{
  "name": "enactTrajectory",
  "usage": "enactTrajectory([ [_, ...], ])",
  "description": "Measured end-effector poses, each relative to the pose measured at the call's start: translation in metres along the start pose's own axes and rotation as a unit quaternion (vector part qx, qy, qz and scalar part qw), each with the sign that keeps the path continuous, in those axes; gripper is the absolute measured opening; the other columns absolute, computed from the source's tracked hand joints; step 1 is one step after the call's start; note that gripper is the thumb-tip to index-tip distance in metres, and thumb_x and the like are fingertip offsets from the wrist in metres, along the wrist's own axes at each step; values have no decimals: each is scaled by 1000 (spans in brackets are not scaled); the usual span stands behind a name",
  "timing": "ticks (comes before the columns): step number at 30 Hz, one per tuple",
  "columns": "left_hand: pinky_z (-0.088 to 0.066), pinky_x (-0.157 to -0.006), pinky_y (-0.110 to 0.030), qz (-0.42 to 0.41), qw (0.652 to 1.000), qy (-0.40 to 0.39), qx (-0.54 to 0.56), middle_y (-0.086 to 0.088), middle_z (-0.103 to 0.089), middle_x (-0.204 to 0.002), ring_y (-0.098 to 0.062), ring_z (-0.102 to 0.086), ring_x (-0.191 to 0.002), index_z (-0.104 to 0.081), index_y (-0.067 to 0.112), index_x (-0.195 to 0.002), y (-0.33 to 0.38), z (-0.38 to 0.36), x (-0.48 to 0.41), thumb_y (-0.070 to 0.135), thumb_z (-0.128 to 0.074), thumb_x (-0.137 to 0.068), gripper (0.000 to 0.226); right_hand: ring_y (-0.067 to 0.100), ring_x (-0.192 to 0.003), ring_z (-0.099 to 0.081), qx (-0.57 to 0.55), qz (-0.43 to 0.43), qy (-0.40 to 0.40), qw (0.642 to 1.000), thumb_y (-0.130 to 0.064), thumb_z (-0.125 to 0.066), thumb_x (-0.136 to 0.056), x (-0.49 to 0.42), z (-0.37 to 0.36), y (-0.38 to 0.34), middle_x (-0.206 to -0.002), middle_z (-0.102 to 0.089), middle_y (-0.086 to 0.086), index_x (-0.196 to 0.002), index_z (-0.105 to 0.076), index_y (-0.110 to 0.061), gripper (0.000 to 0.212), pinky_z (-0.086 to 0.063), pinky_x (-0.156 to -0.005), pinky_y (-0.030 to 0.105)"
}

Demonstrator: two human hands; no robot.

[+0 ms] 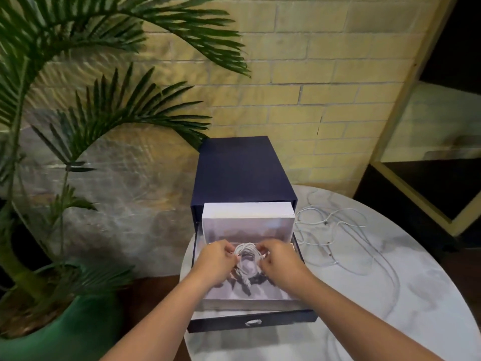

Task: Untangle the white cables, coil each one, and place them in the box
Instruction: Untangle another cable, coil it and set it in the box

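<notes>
A coiled white cable point(247, 250) hangs between both hands above the pulled-out white-lined drawer point(260, 299) of a dark blue box point(242, 173). My left hand point(217, 261) pinches the coil's left side. Its right side is pinched by my right hand point(279, 259). Loose ends of the coil dangle down into the drawer. More white cables point(335, 230) lie tangled on the round marble table point(390, 308), to the right of the box.
The drawer's dark front with a metal pull point(253, 322) faces me near the table's near edge. A potted palm in a green pot point(65, 327) stands on the left beside the table. A brick wall is behind the box.
</notes>
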State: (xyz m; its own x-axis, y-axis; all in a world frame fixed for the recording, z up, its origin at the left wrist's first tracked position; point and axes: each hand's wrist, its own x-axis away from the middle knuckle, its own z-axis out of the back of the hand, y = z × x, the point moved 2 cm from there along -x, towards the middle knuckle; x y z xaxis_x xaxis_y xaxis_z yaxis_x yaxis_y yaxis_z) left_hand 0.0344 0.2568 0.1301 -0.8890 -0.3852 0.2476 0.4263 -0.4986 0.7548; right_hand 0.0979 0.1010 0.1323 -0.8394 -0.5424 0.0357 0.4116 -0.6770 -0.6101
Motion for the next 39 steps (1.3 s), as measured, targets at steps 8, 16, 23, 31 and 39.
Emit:
enactTrajectory([
  [8, -48, -53, -12, -103, 992, -63, -28, 6, -72, -81, -5, -66, -63, -72, 25, -92, -1, -5, 0, 4, -64, -76, 28, 22, -92, -60, 74, 33, 6, 997, -15, -61, -84, 3, -7, -1, -102, -64, 4, -104, -67, -18, 21, -47, -80, 30],
  [16, -54, -79, -37, -133, 984, -77, -93, 4, -64, -96, -18, -61, -89, -64, 37, -100, -16, -15, -14, 48, -66, -52, 50, 22, -119, -36, 168, 58, 35, 983, -29, -60, -89, 7, -15, 6, -126, -41, 2, -129, -56, -17, 42, -35, -104, 31],
  [23, -44, -96, -29, -109, 985, -63, -120, -1, -48, -137, -22, -58, -112, -48, 25, -140, -22, -17, -19, 30, -63, -88, 54, 22, -110, -37, 193, 67, 15, 979, -37, -47, -95, 9, -10, 6, -120, -43, 2, -125, -60, -23, 36, -36, -101, 36],
  [31, -47, -97, -35, -109, 983, -69, -129, 3, -56, -133, -20, -55, -117, -58, 27, -130, -27, -20, -24, 21, -69, -84, 47, 19, -115, -33, 209, 67, -26, 975, -52, -51, -90, 10, -2, 4, -123, -42, -2, -134, -52, -27, 51, -32, -102, 33],
  [39, -52, -73, -21, -119, 989, -42, -70, 10, -69, -111, -9, -66, -91, -67, 32, -119, -23, -15, -17, 13, -73, -80, 44, 19, -113, -33, 213, 70, -30, 974, -52, -51, -88, 9, -2, 4, -122, -41, -2, -135, -51, -27, 53, -34, -101, 35],
])
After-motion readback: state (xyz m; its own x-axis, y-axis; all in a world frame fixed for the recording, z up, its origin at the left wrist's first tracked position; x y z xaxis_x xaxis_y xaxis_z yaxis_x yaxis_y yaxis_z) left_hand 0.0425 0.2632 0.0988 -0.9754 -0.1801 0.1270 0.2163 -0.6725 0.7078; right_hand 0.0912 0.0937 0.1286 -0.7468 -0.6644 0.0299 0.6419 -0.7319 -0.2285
